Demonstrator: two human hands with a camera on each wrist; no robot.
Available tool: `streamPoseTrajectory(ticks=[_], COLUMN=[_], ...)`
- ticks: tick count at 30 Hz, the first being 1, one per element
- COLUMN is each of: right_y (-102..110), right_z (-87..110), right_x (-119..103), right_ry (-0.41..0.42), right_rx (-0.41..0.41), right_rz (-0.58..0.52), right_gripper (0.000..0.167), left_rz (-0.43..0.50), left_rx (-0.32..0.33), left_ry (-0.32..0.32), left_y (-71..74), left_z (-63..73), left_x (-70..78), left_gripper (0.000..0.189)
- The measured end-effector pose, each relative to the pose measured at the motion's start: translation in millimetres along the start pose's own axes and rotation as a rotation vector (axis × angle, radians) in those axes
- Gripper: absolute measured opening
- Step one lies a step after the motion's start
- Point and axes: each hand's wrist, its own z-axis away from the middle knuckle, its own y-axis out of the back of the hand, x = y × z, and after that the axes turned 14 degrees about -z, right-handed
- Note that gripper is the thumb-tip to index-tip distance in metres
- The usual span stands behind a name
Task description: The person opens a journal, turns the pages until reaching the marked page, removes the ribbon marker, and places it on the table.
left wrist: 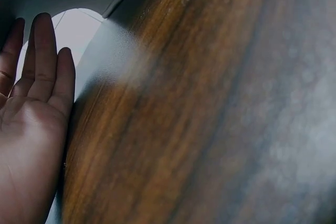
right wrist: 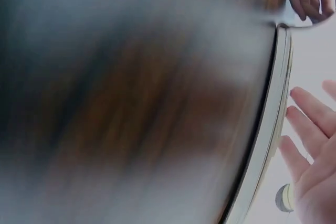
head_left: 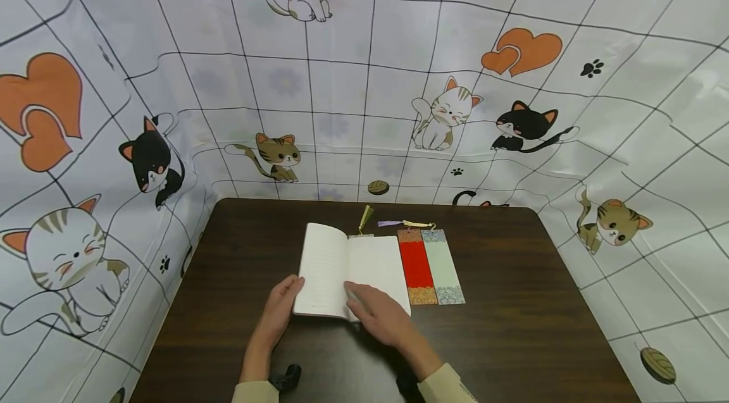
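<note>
Notebook (head_left: 350, 267): pages' long axis ran away from you
Left hand (head_left: 279, 303): gripped its edge
Right hand (head_left: 380, 314): fingers stretched across it

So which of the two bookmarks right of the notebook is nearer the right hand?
The red bookmark with gold ends, left of the pair and directly beside the notebook; the pale green bookmark lies beyond it, farther from the right hand.

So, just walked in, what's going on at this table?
A person at a wood-grain table has a notebook open to blank-looking pages. The left hand holds its left edge, and the right hand touches the pages near the fold. A red bookmark and a pale green bookmark lie to its right; a green tassel shows past its top edge.
</note>
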Motion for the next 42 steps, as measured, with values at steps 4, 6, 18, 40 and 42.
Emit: streamPoseTrajectory(ticks=[4, 6, 18, 40, 42], right_y=[9.3, 15.0, 39.3, 42.4, 42.3], right_z=[2.1, 3.2, 9.3, 13.0, 14.1], right_x=[8.4, 11.7, 24.5, 20.1, 19.4], right_ry=[0.03, 0.044, -0.079, -0.114, -0.113], right_rx=[-0.02, -0.025, -0.062, -0.155, -0.156], right_rz=[0.077, 0.115, 0.1, 0.081, 0.085], right_gripper=[0.043, 0.041, 0.073, 0.073, 0.069], left_rz=[-0.014, -0.015, -0.004, -0.016, -0.012], left_rx=[0.007, 0.005, 0.007, 0.008, 0.011], left_ry=[-0.004, -0.001, 0.017, 0.016, 0.024], left_y=[-0.2, -0.4, 2.2, 2.3, 1.9], left_z=[-0.2, -0.3, -1.4, -1.1, -1.5], left_x=[0.1, 0.4, -1.6, -2.3, -2.0], left_gripper=[0.04, 0.04, 0.04, 0.04, 0.04])
